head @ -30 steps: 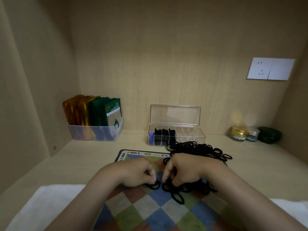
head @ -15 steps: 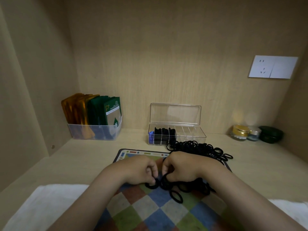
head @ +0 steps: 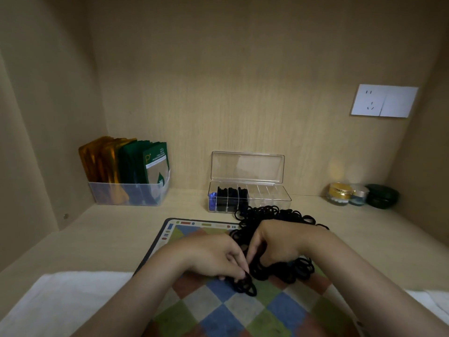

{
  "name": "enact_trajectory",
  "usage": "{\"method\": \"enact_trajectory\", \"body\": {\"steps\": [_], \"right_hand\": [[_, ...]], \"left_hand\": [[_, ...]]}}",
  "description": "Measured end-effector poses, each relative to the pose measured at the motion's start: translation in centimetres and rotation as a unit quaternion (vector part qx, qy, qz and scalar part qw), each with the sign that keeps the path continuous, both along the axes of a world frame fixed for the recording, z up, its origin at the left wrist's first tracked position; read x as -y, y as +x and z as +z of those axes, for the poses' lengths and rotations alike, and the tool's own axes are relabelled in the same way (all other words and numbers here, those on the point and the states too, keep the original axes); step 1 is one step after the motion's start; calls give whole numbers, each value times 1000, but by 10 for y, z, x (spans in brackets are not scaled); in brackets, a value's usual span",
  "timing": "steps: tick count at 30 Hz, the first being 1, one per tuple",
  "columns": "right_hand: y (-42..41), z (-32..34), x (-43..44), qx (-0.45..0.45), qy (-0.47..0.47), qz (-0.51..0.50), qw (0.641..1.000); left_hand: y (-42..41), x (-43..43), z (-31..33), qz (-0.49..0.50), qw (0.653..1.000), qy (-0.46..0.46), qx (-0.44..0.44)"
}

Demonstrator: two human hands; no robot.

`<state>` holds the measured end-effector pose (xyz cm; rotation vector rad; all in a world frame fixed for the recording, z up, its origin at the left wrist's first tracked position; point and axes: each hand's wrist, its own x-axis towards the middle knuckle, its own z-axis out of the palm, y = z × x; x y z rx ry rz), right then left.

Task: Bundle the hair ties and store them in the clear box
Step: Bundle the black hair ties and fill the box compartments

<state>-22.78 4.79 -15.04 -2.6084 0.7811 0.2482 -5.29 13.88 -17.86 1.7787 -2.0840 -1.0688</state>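
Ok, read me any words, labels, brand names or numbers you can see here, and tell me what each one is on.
"P": large pale letter on the front green packet in the clear bin.
Small print beside that letter: too small to read.
Gold jar: dark band of lettering, blurred, unreadable.
Mat: only coloured marks along its border, no words.
Clear box, wall socket, dark green case: no text visible.

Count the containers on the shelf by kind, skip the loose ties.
Clear box with hinged lid, open: 1
Open clear bin of sachets: 1
Small cosmetic jars: 3 (gold-lidded, silver-lidded, dark green)
Total: 5
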Motion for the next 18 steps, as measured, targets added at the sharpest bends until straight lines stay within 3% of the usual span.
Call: {"method": "enact_trajectory", "body": {"steps": [6,10,13,18], "right_hand": [[6,-15,4,18,-64,-4,998],[3,-9,16,69,-49,-23,996],[-2,1,30,153,-30,-76,985],[-3,9,57,238,2,-135,962]], "left_hand": [[-17,4,7,4,986,-58,153],[-8,13,8,-5,992,-40,119],[8,24,12,48,997,-56,37],[28,55,21,132,980,-145,-20]]}}
